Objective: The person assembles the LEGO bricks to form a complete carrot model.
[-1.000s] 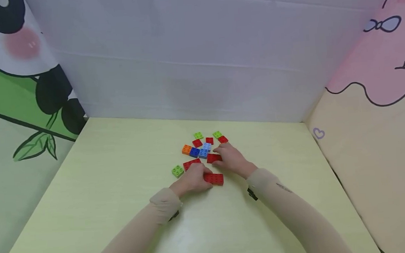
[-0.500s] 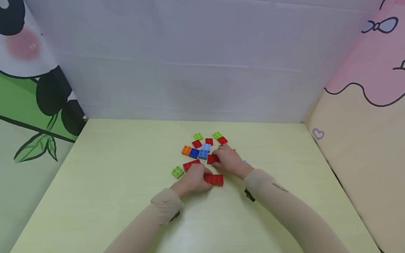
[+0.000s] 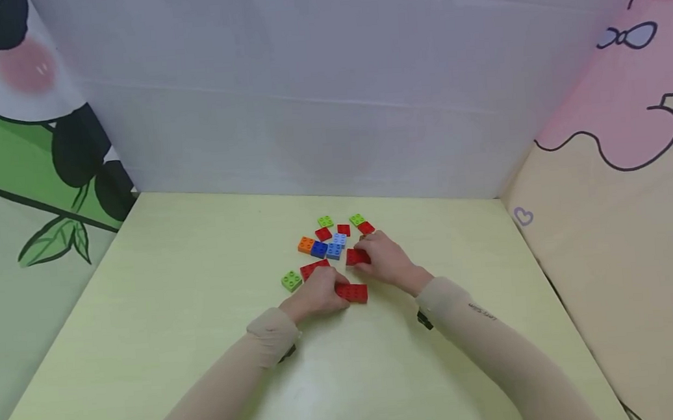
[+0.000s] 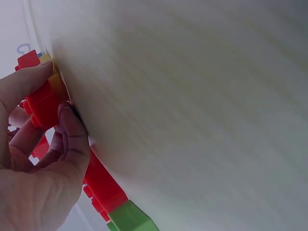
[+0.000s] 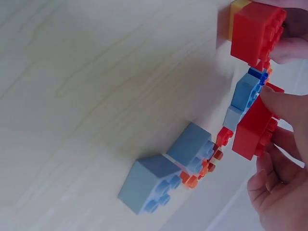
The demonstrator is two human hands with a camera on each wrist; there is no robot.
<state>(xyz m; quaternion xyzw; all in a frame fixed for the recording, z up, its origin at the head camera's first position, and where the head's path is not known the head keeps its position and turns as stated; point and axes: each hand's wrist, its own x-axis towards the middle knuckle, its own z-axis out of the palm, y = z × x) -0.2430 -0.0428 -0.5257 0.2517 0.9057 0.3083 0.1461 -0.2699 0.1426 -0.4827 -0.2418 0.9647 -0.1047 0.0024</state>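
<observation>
My left hand (image 3: 317,294) grips a long red toy brick (image 3: 353,293) near the front of the group. The left wrist view shows this red brick (image 4: 45,106) on top of a yellow-orange one (image 4: 57,84), thumb and fingers on opposite sides. Between thumb and fingers, my right hand (image 3: 391,261) pinches another red brick (image 3: 357,257); in the right wrist view that brick (image 5: 255,127) is tilted. Just beyond my left hand lie a partly hidden red brick (image 3: 314,268) and a lime-green brick (image 3: 291,280).
Orange (image 3: 306,244), dark blue (image 3: 319,249) and light blue (image 3: 334,251) bricks stand together behind. Small red and lime-green bricks (image 3: 325,221) lie farther back. Two grey-blue bricks (image 5: 149,185) sit near my right hand. A pale wall (image 3: 308,140) bounds the table's back.
My right hand has shifted slightly to the right with its red brick, widening the gap to the light blue brick. The left hand keeps its hold, and the head view has tilted slightly.
</observation>
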